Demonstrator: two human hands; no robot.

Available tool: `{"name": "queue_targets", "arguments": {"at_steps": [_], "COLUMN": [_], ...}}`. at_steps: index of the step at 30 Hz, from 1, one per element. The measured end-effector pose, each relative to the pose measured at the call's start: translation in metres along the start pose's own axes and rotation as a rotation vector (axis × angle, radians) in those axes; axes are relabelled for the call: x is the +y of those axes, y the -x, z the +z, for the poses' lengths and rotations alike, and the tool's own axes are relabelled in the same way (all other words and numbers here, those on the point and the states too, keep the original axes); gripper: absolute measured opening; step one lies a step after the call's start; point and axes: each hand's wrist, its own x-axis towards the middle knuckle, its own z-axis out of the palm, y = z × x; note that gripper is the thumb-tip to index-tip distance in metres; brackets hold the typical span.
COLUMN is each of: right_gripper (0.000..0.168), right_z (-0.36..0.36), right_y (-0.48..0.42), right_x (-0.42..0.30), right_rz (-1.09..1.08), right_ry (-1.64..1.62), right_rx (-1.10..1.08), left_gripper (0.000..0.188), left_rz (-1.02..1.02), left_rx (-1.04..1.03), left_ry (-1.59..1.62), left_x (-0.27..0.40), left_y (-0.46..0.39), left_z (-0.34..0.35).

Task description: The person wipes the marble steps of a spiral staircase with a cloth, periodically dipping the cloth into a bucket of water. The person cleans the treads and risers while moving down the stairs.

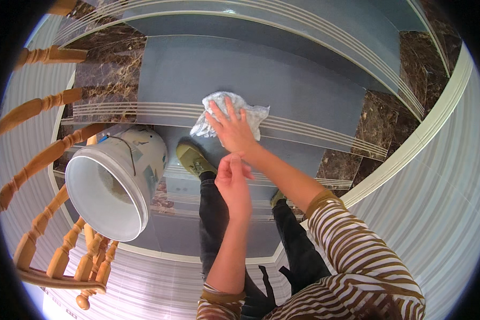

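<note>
My right hand (236, 130) lies flat, fingers spread, on a white cloth (258, 118). Crumpled, the cloth lies across the striped front edge of a grey stair step (304, 94). I cannot see whether any of it is tucked under the palm. Just below my right wrist, my left hand (234, 180) is raised with its fingers curled in and nothing visible in them. It overlaps the right wrist in the picture; whether they touch I cannot tell.
A white plastic bucket (156, 148) stands at left, its mouth facing me, beside turned wooden balusters (44, 180). My green shoe (192, 158) is on a lower step. More steps rise ahead, bordered with brown marbled tile (108, 72). A striped wall (436, 160) runs along the right.
</note>
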Motion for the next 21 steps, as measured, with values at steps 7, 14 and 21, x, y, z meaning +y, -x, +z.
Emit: {"name": "queue_targets", "arguments": {"at_steps": [7, 14, 21], "right_gripper": [0.066, 0.064, 0.07], "right_z": [-0.043, -0.004, -0.025], "right_y": [0.061, -0.009, 0.034], "right_x": [0.041, -0.006, 0.022], "right_rz": [0.074, -0.027, 0.055], "right_ry": [0.048, 0.083, 0.144], "right_rx": [-0.218, -0.092, -0.162], "left_gripper": [0.025, 0.024, 0.024], "left_rz": [-0.046, -0.054, -0.073], "left_rx": [0.044, 0.042, 0.08], "left_ry": [-0.001, 0.084, 0.081], "left_x": [0.024, 0.031, 0.039], "left_y": [-0.008, -0.014, -0.018], "left_z": [-0.014, -0.019, -0.028]}}
